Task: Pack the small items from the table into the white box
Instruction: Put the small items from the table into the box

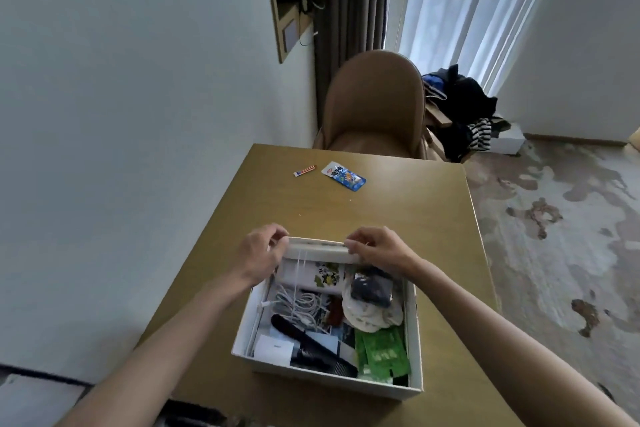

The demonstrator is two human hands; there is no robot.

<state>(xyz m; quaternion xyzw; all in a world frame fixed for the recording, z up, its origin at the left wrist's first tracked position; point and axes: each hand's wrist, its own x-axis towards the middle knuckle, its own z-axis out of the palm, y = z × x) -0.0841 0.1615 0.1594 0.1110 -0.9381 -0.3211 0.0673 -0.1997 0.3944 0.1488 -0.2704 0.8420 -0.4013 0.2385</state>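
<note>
White card sits pinched under both sets of fingertips: the left hand (pixel 258 251) and the right hand (pixel 375 248) each close on an end of a long white strip (pixel 315 248) lying along the far rim of the white box (pixel 329 380). Whether that strip is a separate item or a folded flap of the box, I cannot tell. Below the hands the box is nearly full: a coiled white cable (pixel 299 305), a black comb (pixel 311 345), green packets (pixel 382 352), a dark pouch (pixel 372 289) on pale cloth. It stands at the near edge of the wooden table (pixel 415 218). 2 items lie outside it, far across the top: a small tube (pixel 304 170) on the left and a blue sachet (pixel 343 176) just beside it. Packing looks mostly done; next likely means letting go of the strip and reaching far for those 2.
</note>
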